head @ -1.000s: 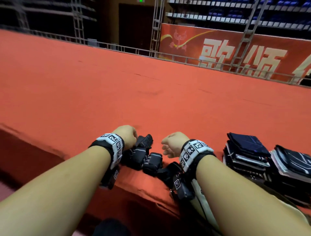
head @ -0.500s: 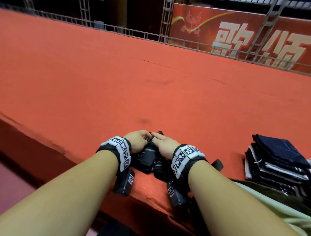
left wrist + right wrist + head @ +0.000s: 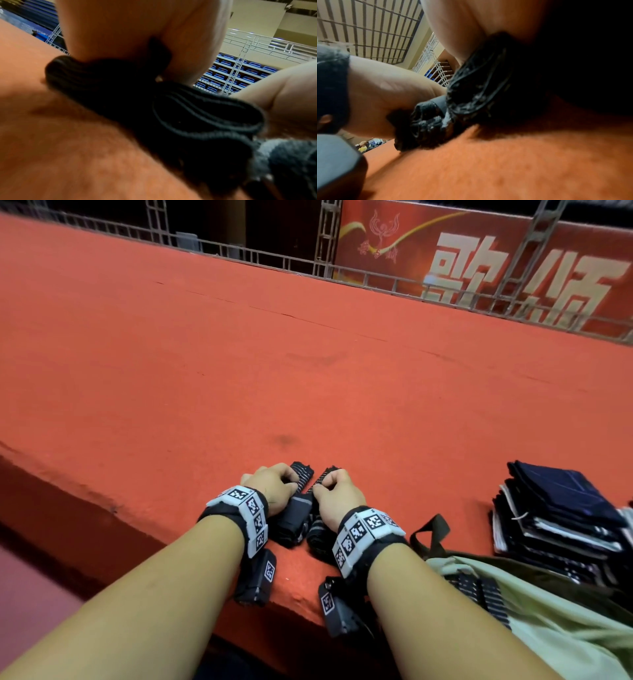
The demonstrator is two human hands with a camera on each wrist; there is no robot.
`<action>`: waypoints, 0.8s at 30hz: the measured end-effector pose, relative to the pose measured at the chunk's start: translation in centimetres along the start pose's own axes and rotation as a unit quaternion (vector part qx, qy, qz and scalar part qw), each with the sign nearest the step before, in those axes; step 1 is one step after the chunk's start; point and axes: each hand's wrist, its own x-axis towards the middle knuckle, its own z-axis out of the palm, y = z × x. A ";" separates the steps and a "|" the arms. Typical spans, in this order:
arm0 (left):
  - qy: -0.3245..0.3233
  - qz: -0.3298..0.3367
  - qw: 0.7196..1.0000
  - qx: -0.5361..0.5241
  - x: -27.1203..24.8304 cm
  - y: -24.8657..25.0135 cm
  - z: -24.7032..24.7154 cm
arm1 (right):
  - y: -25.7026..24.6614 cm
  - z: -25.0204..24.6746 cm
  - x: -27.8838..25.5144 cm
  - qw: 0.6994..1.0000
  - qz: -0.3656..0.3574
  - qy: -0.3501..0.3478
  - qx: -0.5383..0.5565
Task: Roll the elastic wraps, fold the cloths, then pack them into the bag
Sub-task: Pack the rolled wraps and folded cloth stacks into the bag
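- While two rolled elastic wraps point(image 3: 294, 518) lie at lower centre, one is gripped by each curled hand: left hand point(image 3: 274, 486), right hand point(image 3: 337, 494).
- Rolling seems finished; packing into the bag point(image 3: 548, 621), lower right, is called for next.

Table surface point(image 3: 239, 354): orange-red all over, w/ a small dark smudge. Two elastic wraps point(image 3: 298, 508): black w/ thin grey stripes & fuzzy grey patches. Folded cloths point(image 3: 561, 508) in a stack: navy & black, white stripes along the edges. Bag point(image 3: 565, 628): pale green, dark olive strap. Wrist bands point(image 3: 246, 511): white blocks w/ black square codes. Banner point(image 3: 479, 258) at back: red w/ cream characters, gold swirl.
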 end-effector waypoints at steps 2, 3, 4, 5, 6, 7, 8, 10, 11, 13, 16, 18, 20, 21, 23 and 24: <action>0.015 -0.020 0.999 -0.041 0.2 -0.1 0.1 | 0.4 0.2 -0.2 1.000 -0.006 0.021 0.021; 0.015 -0.029 0.998 -0.062 0.3 -0.2 0.1 | 0.6 0.2 -0.2 0.999 -0.006 0.027 0.032; 0.014 -0.032 0.997 -0.075 0.5 -0.3 0.1 | 0.8 0.2 -0.2 0.999 -0.006 0.030 0.045; 0.013 -0.035 0.996 -0.081 0.7 -0.4 0.1 | 1.0 0.2 -0.1 0.998 -0.003 0.035 0.055; 0.016 -0.039 0.996 -0.081 0.7 -0.4 0.1 | 1.1 0.1 -0.1 0.997 0.000 0.043 0.062; 0.020 -0.045 0.996 -0.080 0.7 -0.3 0.1 | 1.3 0.0 0.0 0.996 0.004 0.052 0.070; 0.025 -0.051 0.995 -0.077 0.7 -0.2 0.0 | 1.4 -0.2 0.0 0.995 0.009 0.060 0.078; 0.031 -0.070 0.994 -0.075 0.5 0.0 0.0 | 1.7 -0.5 0.2 0.994 0.027 0.063 0.085; 0.029 -0.081 0.993 -0.077 0.4 0.0 -0.1 | 1.9 -0.5 0.3 0.994 0.037 0.058 0.087; 0.023 -0.091 0.992 -0.090 0.4 0.1 -0.2 | 1.9 -0.6 0.2 0.994 0.046 0.053 0.088; 0.003 -0.076 0.994 -0.084 1.0 -0.1 0.0 | 2.0 -0.5 0.3 0.993 0.038 0.050 0.103; -0.020 -0.061 0.995 -0.081 1.3 -0.3 0.3 | 2.1 -0.2 0.4 0.992 0.028 0.036 0.116; -0.025 -0.053 0.993 -0.100 0.7 -0.1 -0.1 | 2.1 0.0 0.4 0.990 0.021 0.016 0.136; -0.020 -0.051 0.993 -0.109 0.3 0.3 -0.5 | 2.1 0.0 0.3 0.990 0.018 0.013 0.140; -0.007 -0.039 0.992 -0.122 -0.4 1.1 -1.6 | 2.0 -0.3 0.1 0.990 0.012 0.017 0.137; 0.003 -0.031 0.991 -0.128 -0.5 1.4 -2.1 | 1.9 -0.5 0.0 0.990 0.011 0.020 0.141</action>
